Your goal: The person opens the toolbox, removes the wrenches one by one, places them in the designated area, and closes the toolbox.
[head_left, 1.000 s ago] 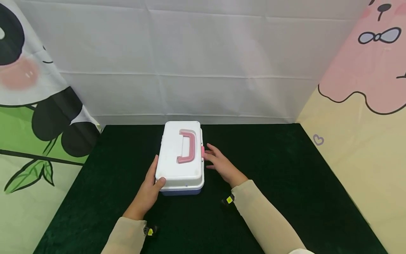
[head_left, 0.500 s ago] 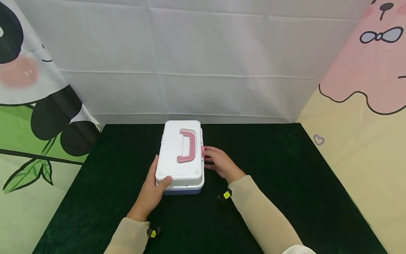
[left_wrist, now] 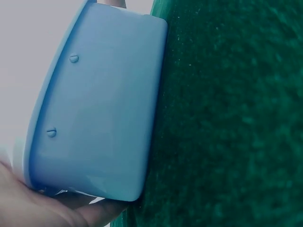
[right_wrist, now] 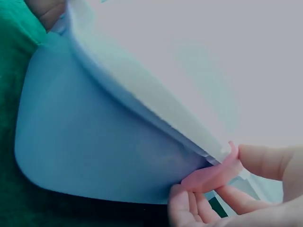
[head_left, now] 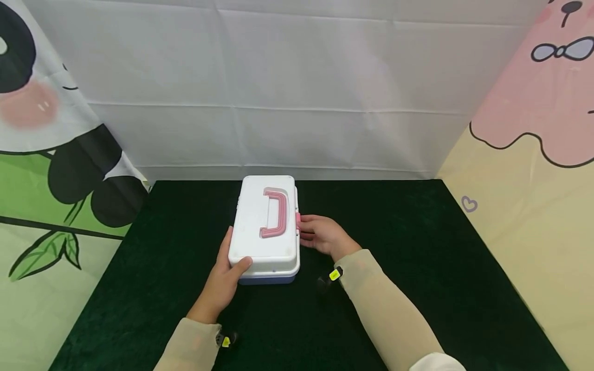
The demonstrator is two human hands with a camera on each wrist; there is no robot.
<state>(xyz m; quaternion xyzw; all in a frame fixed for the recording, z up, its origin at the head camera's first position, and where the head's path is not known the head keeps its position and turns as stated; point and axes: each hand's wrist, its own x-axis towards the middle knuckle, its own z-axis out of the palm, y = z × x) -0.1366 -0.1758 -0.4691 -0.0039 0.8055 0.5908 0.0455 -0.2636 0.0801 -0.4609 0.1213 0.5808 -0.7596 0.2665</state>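
Note:
A lidded plastic storage box [head_left: 263, 250] with a white lid, blue base and pink carry handle [head_left: 280, 215] lies on the dark green cloth, its lid down. My left hand [head_left: 218, 281] holds its near left corner, thumb over the lid's front edge and fingers along the left side. On the right side, my right hand [head_left: 327, 237] is at the pink latch [right_wrist: 208, 178]. The right wrist view shows the thumb at the latch's upper lip and fingertips under its lower end, pinching it. The blue base [left_wrist: 102, 104] fills much of the left wrist view.
The green cloth [head_left: 394, 299] covers the table around the box. A white curtain [head_left: 301, 93] hangs behind the far edge. Printed cloths stand at both sides, with a panda [head_left: 28, 113] at left and a pink figure [head_left: 533, 108] at right.
My right fingers have closed in on the latch from slightly apart, and the thumb now meets it. The left thumb has slid further over the lid's near edge. The box stays put.

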